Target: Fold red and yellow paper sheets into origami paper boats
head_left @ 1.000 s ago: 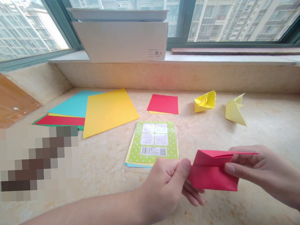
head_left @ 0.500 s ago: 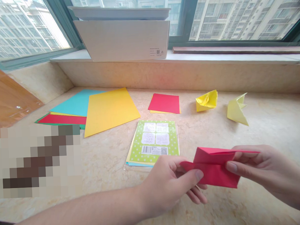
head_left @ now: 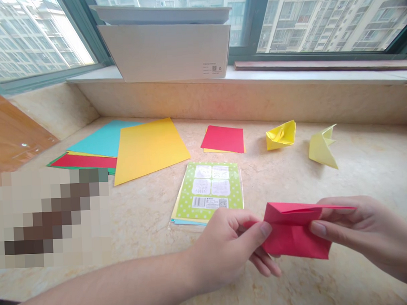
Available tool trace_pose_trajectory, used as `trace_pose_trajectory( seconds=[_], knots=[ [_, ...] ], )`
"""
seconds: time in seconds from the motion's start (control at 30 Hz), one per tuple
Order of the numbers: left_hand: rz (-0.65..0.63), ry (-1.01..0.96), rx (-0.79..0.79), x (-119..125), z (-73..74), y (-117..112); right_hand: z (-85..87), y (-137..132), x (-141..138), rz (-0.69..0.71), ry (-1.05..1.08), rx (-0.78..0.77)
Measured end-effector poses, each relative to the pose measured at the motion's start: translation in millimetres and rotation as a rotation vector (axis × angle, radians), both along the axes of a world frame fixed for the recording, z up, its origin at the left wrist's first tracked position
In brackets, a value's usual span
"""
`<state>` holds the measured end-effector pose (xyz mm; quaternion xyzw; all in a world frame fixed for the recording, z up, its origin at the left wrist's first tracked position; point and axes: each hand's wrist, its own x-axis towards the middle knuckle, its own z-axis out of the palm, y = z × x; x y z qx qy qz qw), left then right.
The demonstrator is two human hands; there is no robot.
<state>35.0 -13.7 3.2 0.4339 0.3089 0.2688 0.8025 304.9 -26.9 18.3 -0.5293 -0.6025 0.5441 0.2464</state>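
Red folded paper (head_left: 295,243) is held over a tabletop (head_left: 142,218) between a person's left hand (head_left: 224,248) and right hand (head_left: 365,235). Mottled and beige, the tabletop stretches beneath and beyond the grip toward a pale windowsill (head_left: 308,78), where a white box (head_left: 165,50) stands well beyond the hands and to their left. Far to the grip's left lie a large yellow sheet (head_left: 149,150) and, partly under it, a blue sheet (head_left: 95,141), with a red sheet (head_left: 85,161) showing below. Just beyond the left hand, a green dotted packet (head_left: 211,179) lies flat, its near corner hidden. Farther beyond the grip rests a red square (head_left: 223,138). Beyond the grip on the right hand's side, a bright yellow folded piece (head_left: 280,138) and a pale yellow folded piece (head_left: 320,149) stand apart. Each hand pinches one side of the red paper, thumbs on its near face and fingers behind, a thin flap jutting toward the right hand.
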Motion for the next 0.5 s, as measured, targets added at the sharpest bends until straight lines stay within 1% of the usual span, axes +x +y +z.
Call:
trace_pose_trajectory(
  seconds=[0.17,0.3,0.5],
  knots=[
    [0.014,0.025,0.001,0.2,2.8,-3.2,0.7,1.0,-0.6,0.020,0.022,-0.011],
    [0.026,0.023,-0.014,0.5,1.9,-2.3,1.9,2.2,-4.6,0.033,0.012,-0.021],
    [-0.020,0.029,-0.009,0.0,-1.3,-1.4,2.4,1.2,-10.0,0.046,0.026,-0.052]
  ],
)
